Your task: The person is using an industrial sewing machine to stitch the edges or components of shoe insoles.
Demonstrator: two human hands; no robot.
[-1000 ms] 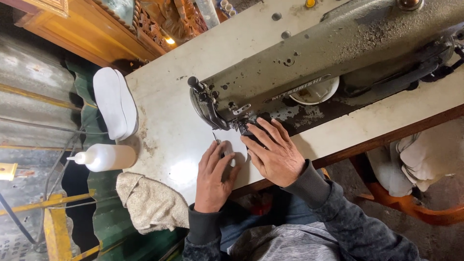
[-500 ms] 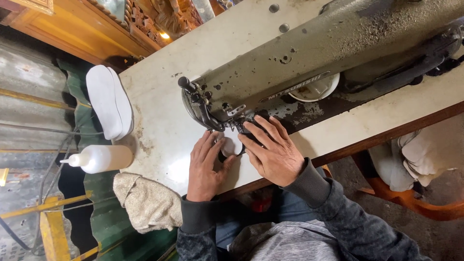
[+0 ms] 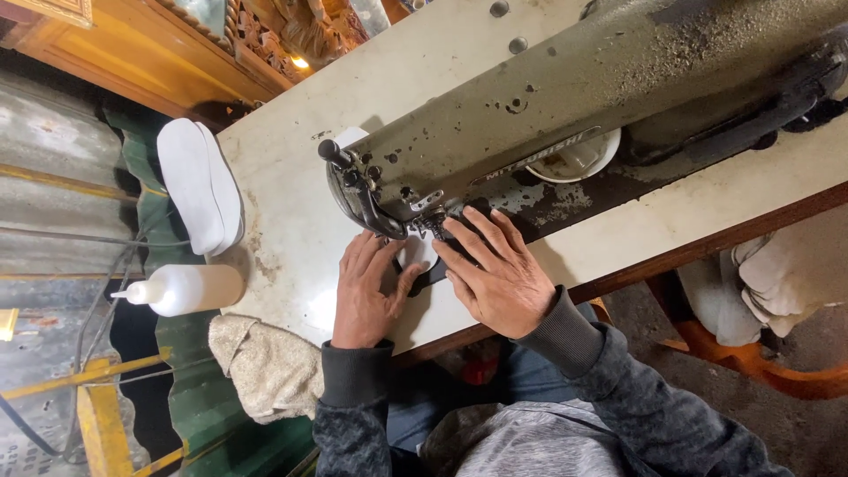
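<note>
A person in a grey sleeve is sitting at a big old grey-green metal sewing machine [image 3: 565, 115] on a worn white wooden table [image 3: 291, 238]; both hands are lying flat on a small piece of white and black cloth [image 3: 422, 256], which is sitting right under the needle end of the machine, at the near edge of the table.

The left hand [image 3: 367, 296] is spreading its fingers and pressing the cloth down from seven o'clock; it is not gripping anything.

The right hand [image 3: 495, 274] is pressing from four o'clock, with its fingertips touching the cloth just beside the needle; it is open and flat too.

At nine o'clock from the hands, a white plastic squeeze bottle [image 3: 185, 289] is lying on its side; at ten o'clock, two white foam shoe soles [image 3: 201, 187] are stacked; at eight o'clock, a crumpled beige rag [image 3: 265, 367] is hanging off the table edge.
</note>
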